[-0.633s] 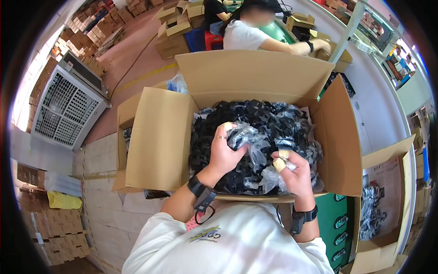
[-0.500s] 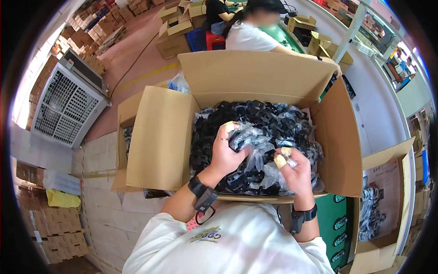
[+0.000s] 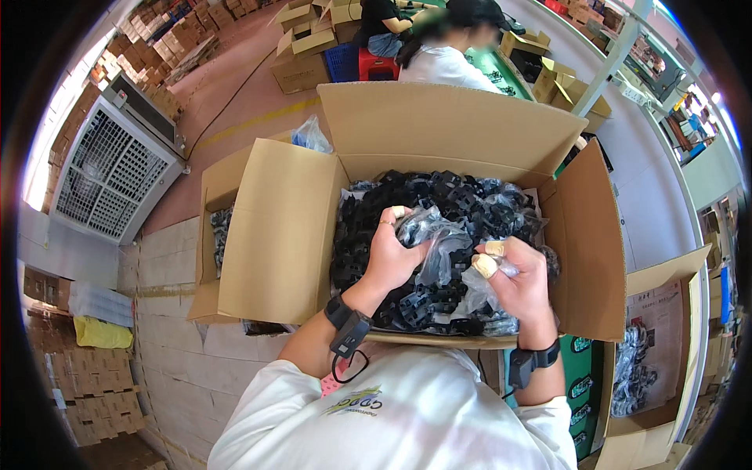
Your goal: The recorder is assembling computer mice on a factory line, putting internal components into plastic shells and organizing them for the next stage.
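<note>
A large open cardboard box [image 3: 286, 227] stands in front of me, filled with black plastic parts [image 3: 423, 192], some in clear bags. Above the left-middle of the heap, my left hand [image 3: 392, 254] is closed around a crumpled clear plastic bag [image 3: 445, 247]; what lies inside it is hard to make out. To its right, my right hand [image 3: 521, 282] has thumb and forefinger pinched on another piece of clear plastic bag [image 3: 479, 294]. Pale finger cots cover some fingertips of both hands. A dark band with a small device [image 3: 351, 333] circles each wrist.
Beside the box at right is another open carton [image 3: 662, 352] with bagged parts. A green belt [image 3: 581, 392] carrying parts runs beneath. Two people sit beyond the box, one in a white shirt [image 3: 442, 66]. A grey air cooler [image 3: 117, 168] stands at left.
My right hand has shifted slightly and turned, still pinching plastic. The left hand keeps its bag, which now hangs more bunched. The co-worker's arm has drawn back from the box's far right corner.
</note>
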Motion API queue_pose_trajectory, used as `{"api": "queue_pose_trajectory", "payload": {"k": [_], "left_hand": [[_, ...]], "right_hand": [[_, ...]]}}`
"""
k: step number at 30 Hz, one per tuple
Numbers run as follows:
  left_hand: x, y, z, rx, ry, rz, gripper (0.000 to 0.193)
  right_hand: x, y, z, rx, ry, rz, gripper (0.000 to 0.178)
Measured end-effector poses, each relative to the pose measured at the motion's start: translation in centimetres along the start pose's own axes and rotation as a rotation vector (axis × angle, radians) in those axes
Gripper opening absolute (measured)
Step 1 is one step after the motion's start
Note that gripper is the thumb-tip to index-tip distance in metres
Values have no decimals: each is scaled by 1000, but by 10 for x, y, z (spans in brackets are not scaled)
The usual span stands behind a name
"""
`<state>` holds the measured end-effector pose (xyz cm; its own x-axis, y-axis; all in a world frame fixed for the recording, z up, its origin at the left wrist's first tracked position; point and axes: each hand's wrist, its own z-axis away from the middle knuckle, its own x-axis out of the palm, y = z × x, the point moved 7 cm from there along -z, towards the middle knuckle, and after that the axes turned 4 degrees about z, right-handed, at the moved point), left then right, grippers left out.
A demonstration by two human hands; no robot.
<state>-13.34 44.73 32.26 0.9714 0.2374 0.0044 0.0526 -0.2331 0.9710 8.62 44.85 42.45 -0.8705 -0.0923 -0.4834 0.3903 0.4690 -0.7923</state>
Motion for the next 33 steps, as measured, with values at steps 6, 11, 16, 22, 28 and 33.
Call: {"api": "queue_pose_trajectory", "payload": {"k": [6,11,16,22,28,33], "left_hand": [[5,14,0,-127,-47,-257,57],[4,7,1,-101,-78,-357,57],[-6,2,0,-169,-29,-352,57],[-35,6,-8,-106,192,-187,58],[-52,8,-17,-48,319,-105,59],[-54,2,-16,-1,330,60,59]], "right_hand": [[32,-51,-37,-459,-398,294,30],[72,-44,-36,-552,-623,579,6],[67,-35,-40,-509,-619,638,7],[11,-51,-66,-383,-140,355,9],[43,-13,-35,-303,-224,386,11],[22,-13,-34,-174,24,220,11]]}}
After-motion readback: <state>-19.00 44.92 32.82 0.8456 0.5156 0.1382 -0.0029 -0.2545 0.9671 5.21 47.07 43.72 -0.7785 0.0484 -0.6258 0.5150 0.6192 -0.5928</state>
